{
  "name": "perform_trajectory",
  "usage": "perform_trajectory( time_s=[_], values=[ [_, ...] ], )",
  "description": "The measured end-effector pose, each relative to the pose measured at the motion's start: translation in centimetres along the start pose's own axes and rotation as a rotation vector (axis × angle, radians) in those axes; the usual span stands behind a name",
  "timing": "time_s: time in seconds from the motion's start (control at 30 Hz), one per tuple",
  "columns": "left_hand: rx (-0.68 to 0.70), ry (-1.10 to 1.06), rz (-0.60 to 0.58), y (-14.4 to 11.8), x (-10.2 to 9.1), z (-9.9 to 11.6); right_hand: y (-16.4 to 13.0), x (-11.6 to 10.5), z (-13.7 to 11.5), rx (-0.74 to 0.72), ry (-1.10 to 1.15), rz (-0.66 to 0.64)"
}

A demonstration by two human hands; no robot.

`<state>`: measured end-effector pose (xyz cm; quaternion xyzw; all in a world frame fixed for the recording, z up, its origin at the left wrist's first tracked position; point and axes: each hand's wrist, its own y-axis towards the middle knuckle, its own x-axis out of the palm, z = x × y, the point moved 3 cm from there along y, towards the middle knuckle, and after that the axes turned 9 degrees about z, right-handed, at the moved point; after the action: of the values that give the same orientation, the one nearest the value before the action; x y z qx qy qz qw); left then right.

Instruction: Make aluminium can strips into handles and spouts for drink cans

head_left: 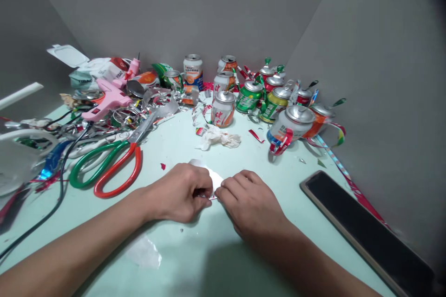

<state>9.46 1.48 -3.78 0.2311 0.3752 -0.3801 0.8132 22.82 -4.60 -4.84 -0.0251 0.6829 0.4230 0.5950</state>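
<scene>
Between my hands is a thin piece of sheet metal (215, 179), silvery on the side that shows, with a bit of red along its near edge. My left hand (188, 192) is closed, pinching the near left edge of the piece. Opposite it, my right hand (249, 199) is closed with its fingertips on the right edge. My fingers hide much of the piece. Just beyond lies a crumpled white tissue (219, 138). Scissors (118, 162) with one green and one red handle rest to the left of my left hand.
A pink glue gun (108, 98) lies on a heap of metal scraps at the left, its black cord (62, 181) trailing forward. Cut drink cans (223, 110) and teapot-like can shapes (291, 123) stand along the back and right. A phone (362, 227) lies at the right.
</scene>
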Motion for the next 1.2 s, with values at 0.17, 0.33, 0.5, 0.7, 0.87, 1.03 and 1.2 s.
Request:
perform_trajectory(
  time_s=[0.17,0.33,0.5,0.7,0.87,1.03,1.2],
  values=[
    [0.107,-0.020,0.044,-0.2,0.1,0.4,0.1,-0.1,-0.3,0.015,-0.016,0.013],
    [0.130,-0.030,0.038,-0.5,0.0,0.4,0.0,-0.1,-0.3,0.093,0.008,0.009],
    [0.106,0.011,0.024,-0.5,0.1,0.4,-0.2,-0.1,-0.2,0.146,0.036,0.018],
    [-0.128,0.133,-0.052,0.0,0.1,0.7,-0.2,0.1,0.6,0.293,0.212,-0.045],
    [-0.217,0.172,-0.081,0.2,0.1,1.0,-0.1,0.2,0.9,0.401,0.306,-0.103],
    [-0.397,0.198,-0.059,0.3,0.1,1.0,0.3,0.4,0.9,0.481,0.316,-0.176],
    [-0.535,0.232,-0.012,0.5,0.2,1.1,0.8,0.3,1.1,0.607,0.310,-0.248]
  ],
)
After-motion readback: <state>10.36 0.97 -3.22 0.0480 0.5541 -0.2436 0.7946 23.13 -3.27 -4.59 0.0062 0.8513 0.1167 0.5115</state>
